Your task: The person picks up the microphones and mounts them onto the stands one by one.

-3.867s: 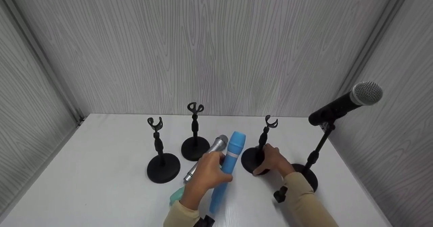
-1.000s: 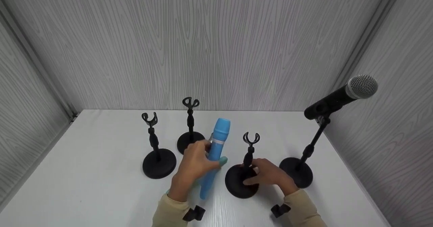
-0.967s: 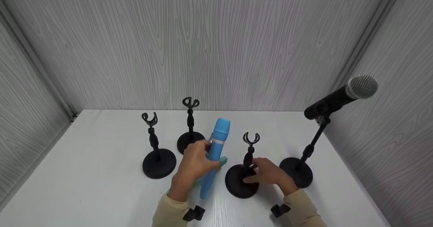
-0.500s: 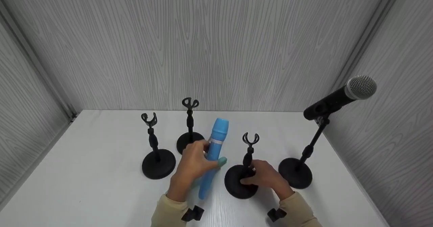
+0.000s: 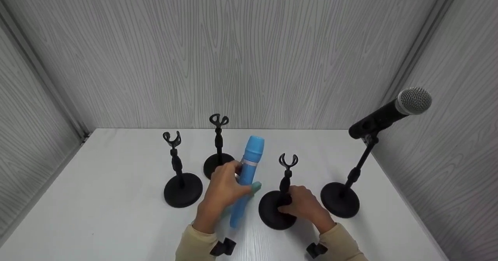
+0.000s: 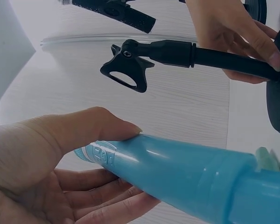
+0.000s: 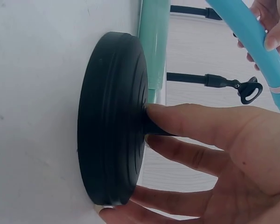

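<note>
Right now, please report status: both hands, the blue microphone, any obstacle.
Left hand grips blue microphone. Right hand holds black stand, clip empty. Nothing visible between microphone and clip.

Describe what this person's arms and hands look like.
The left hand and right hand are bare, without gloves. The sleeves are plain beige, and a small black block shows beside each one. I see no cables or markings.

Booth-like setting, wider premises undeterminable: white tabletop (image 5: pixel 116 175); grey wood-grain back panel (image 5: pixel 249 58) behind tabletop; matching left panel (image 5: pixel 23 144) and right panel (image 5: pixel 451 144) flanking tabletop.
</note>
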The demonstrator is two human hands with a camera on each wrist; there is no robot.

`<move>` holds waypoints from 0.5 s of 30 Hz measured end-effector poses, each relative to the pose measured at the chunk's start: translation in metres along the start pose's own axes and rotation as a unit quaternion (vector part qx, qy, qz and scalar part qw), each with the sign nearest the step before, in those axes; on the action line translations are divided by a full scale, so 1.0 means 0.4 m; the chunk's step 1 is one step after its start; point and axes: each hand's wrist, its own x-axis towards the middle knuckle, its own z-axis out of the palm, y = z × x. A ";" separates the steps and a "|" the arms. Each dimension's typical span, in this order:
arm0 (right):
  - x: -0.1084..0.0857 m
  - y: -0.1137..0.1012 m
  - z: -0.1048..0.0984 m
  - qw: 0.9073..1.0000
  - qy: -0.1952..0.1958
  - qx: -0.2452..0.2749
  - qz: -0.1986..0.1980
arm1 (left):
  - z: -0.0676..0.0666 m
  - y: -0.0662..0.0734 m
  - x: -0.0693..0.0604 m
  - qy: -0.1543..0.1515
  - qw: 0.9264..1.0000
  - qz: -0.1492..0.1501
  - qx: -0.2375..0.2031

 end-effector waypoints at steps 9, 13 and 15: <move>0.000 0.001 -0.001 0.999 0.012 -0.028 -0.023 | 0.003 0.002 0.007 0.001 1.000 0.018 0.006; 0.000 0.003 -0.003 0.999 0.012 -0.022 -0.020 | 0.002 0.008 0.012 0.006 1.000 0.022 0.002; 0.000 0.003 -0.003 1.000 0.010 -0.015 -0.017 | 0.001 0.012 0.015 0.015 1.000 0.026 0.003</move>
